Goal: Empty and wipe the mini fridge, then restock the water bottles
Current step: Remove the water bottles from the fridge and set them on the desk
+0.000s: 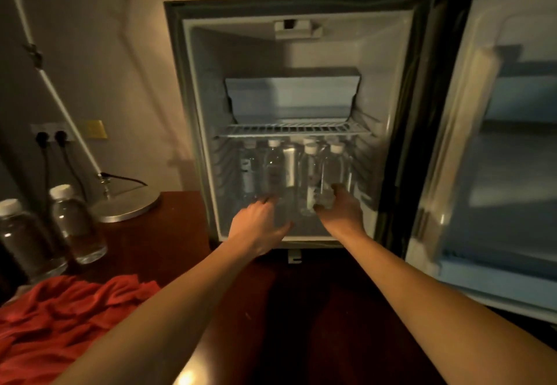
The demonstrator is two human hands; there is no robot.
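We reach both arms into the fridge [193,113], left hand [259,225] loose-fingered, right hand [340,212] gripping a bottle [316,191].

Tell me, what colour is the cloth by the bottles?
Red; the cloth shows best in the head view.
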